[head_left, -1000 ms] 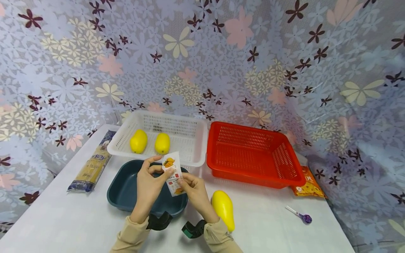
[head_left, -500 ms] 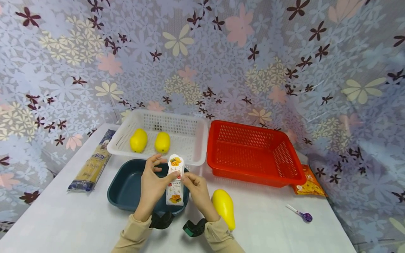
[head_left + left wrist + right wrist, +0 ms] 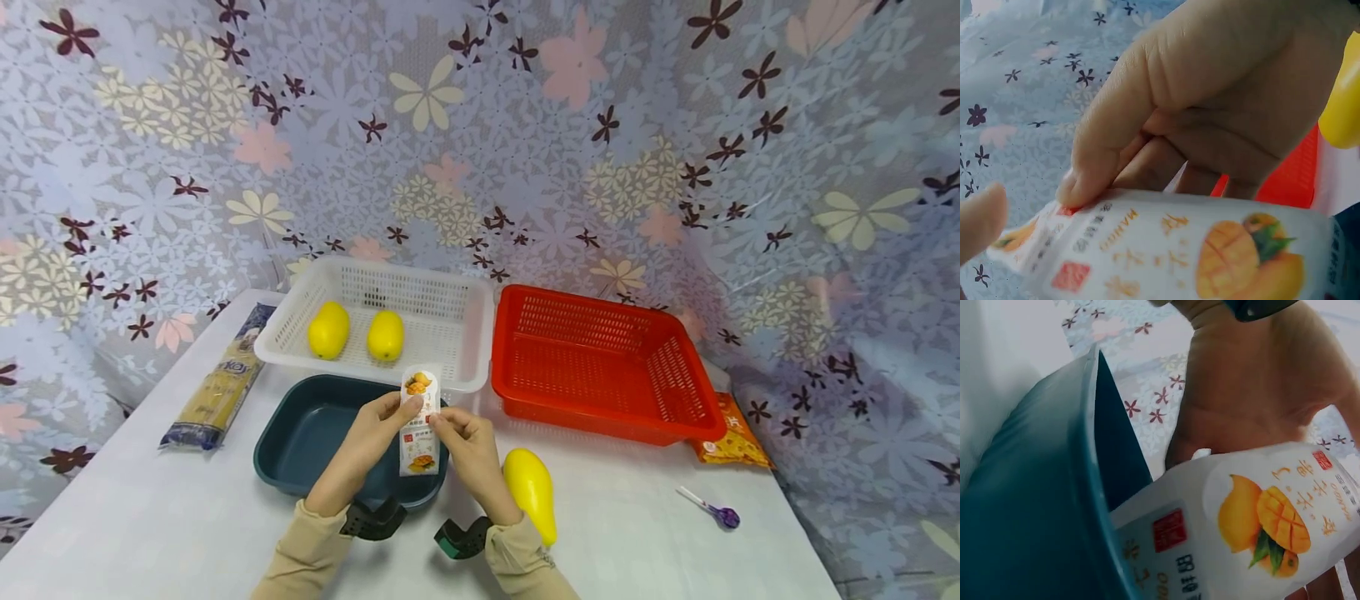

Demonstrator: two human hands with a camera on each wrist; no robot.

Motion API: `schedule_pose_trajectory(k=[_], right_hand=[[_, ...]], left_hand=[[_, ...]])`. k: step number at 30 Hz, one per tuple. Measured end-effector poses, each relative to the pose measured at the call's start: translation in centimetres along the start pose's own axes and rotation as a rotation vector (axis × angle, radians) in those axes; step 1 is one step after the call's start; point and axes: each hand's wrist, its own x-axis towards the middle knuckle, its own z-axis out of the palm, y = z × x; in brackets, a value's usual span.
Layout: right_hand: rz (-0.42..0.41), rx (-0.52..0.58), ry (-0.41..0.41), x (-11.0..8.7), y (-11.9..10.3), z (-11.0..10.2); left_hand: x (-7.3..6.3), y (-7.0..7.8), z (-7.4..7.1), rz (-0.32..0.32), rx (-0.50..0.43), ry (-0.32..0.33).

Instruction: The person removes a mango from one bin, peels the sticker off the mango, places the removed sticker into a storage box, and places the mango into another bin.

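Both hands hold a white packet printed with mango pictures, a narrow two-panel strip, over the dark teal tub. My left hand pinches its upper left edge, thumb on the printed face. From the other side my right hand pinches it near the middle, just above the line between the panels. In the left wrist view the packet shows creased, clear lettering. The right wrist view has the packet beside the tub's wall.
Behind the tub, a white basket holds two yellow mangoes. A red basket stands right of it. Another yellow mango lies by the right wrist. A noodle packet is at left; a lollipop and orange snack bag are at right.
The packet was tilted, then swung upright. The left hand's raised fingers have come down behind it, and its thumb has moved up the strip. The right hand still grips the right edge.
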Motion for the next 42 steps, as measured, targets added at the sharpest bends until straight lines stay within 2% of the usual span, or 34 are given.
schedule_pose_trajectory(k=[3, 6, 11, 18, 23, 28, 32, 39, 42], right_hand=[[-0.015, -0.087, -0.029, -0.1, 0.1, 0.1], [-0.04, -0.14, -0.075, -0.2, 0.2, 0.2], [-0.026, -0.157, -0.119, -0.2, 0.3, 0.5], [-0.007, -0.154, -0.169, -0.5, 0.1, 1.0], [-0.037, -0.217, -0.192, -0.7, -0.1, 0.9], [-0.091, -0.294, -0.146, -0.6, -0.6, -0.9], [-0.105, -0.35, -0.074, -0.5, -1.2, -3.2], [0.029, -0.491, 0.037, -2.2, -1.1, -7.2], [0.063, -0.562, 0.052, -3.3, -0.1, -8.6]], left_hand=[[-0.1, 0.2, -0.2, 0.012, -0.042, 0.015], [-0.2, 0.3, -0.7, 0.035, -0.071, 0.083], [-0.2, 0.5, -2.2, 0.051, -0.002, 0.173], [-0.2, 0.6, -3.6, 0.1, 0.266, 0.27], [-0.3, 0.4, -4.2, 0.128, 0.42, 0.296], [-0.1, -0.3, -5.2, 0.078, 0.617, 0.312], [0.3, -1.2, -5.5, 0.038, 0.698, 0.331], [0.9, -2.5, -5.3, 0.002, 0.758, 0.339], [0.8, -2.5, -5.1, 0.021, 0.763, 0.355]])
